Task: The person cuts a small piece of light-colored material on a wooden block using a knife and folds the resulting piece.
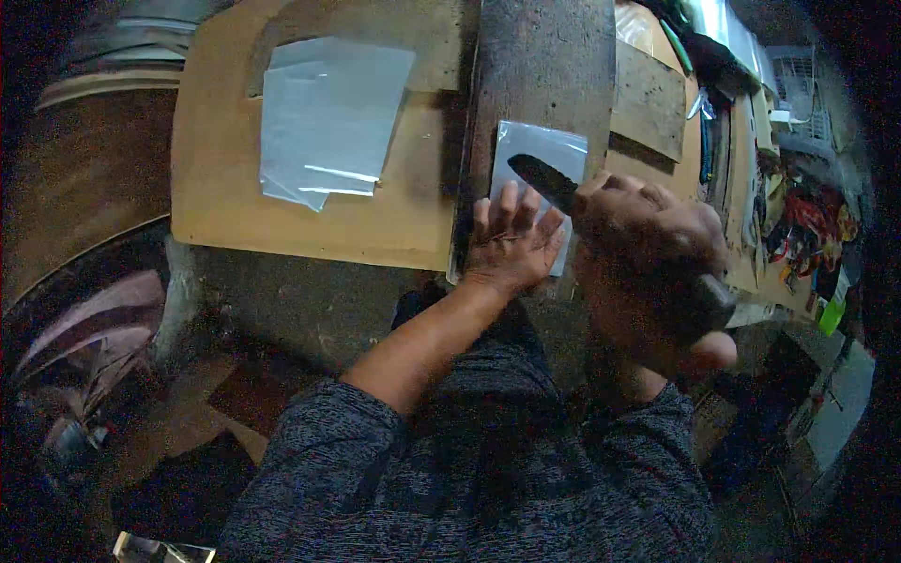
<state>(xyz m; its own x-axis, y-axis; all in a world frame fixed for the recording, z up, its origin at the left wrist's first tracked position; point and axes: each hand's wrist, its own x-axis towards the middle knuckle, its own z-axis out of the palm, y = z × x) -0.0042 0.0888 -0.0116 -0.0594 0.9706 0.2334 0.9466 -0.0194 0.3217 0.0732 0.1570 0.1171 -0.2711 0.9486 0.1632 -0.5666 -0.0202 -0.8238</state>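
My left hand (511, 246) lies with fingers spread on a small pale translucent plastic sheet (540, 141), holding it against a dark wooden plank (544, 66). Closed around a knife (542, 178) with a dark, round-tipped blade, my right hand (648, 244) is raised over the right side of that sheet. The blade points left, above the sheet and just beyond my left fingertips. Part of the handle shows below my right fist. My left hand and wrist cover the sheet's near left part.
Left of the plank, a tan board (310, 230) bears a stack of larger translucent plastic sheets (333, 117). A flat wooden piece (648, 98) lies to the right. Farther right are a white wire basket (796, 75) and a tangle of red items (815, 220).
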